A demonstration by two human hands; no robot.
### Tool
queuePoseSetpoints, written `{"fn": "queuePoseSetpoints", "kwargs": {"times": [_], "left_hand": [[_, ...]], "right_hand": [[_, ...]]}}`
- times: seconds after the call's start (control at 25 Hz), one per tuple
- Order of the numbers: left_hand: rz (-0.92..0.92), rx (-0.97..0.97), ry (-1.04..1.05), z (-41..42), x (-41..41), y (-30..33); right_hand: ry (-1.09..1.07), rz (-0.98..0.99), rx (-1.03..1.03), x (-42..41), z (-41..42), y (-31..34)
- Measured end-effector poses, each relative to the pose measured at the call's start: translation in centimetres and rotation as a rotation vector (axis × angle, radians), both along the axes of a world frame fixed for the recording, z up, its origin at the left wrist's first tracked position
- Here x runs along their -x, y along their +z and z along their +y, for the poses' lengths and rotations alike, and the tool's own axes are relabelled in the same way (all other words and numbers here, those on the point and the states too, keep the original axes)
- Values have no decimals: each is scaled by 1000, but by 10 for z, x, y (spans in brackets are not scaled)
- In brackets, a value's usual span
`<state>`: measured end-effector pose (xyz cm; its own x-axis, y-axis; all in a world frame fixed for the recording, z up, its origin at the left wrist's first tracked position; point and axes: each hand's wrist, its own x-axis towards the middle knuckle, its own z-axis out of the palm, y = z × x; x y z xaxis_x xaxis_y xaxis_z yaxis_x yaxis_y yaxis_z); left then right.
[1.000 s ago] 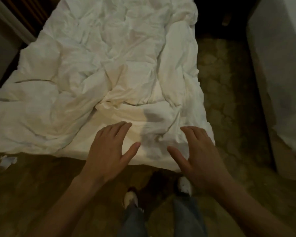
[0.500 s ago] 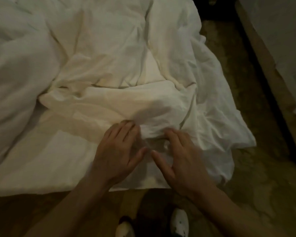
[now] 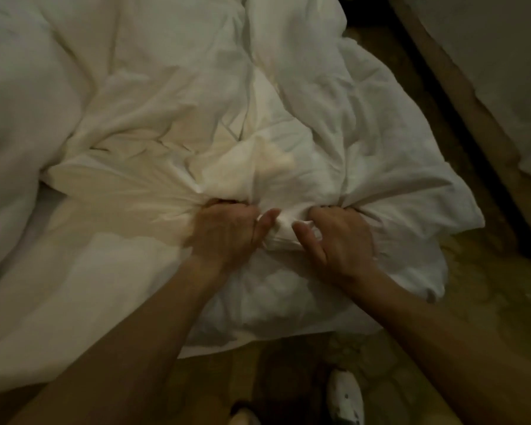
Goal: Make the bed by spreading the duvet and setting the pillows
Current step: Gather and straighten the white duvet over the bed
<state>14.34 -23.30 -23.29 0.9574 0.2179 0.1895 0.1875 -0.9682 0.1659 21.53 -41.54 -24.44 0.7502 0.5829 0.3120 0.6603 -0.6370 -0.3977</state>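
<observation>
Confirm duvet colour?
Plain white, no pattern; the duvet looks slightly yellowish in the dim light. Head view, the only one.

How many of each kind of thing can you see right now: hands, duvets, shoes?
Hands: 2, left hand and right hand, both gripping the duvet
Duvets: 1, white duvet, crumpled
Shoes: 2, a white shoe and another shoe at the bottom edge
Total: 5
</observation>
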Motion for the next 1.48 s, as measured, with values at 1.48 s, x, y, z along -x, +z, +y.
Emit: {"fn": "queuePoseSetpoints", "kwargs": {"times": [1.48], "left_hand": [[-304, -18, -246, 291, 168, 24]], "right_hand": [[44, 106, -141, 142, 300, -4]]}}
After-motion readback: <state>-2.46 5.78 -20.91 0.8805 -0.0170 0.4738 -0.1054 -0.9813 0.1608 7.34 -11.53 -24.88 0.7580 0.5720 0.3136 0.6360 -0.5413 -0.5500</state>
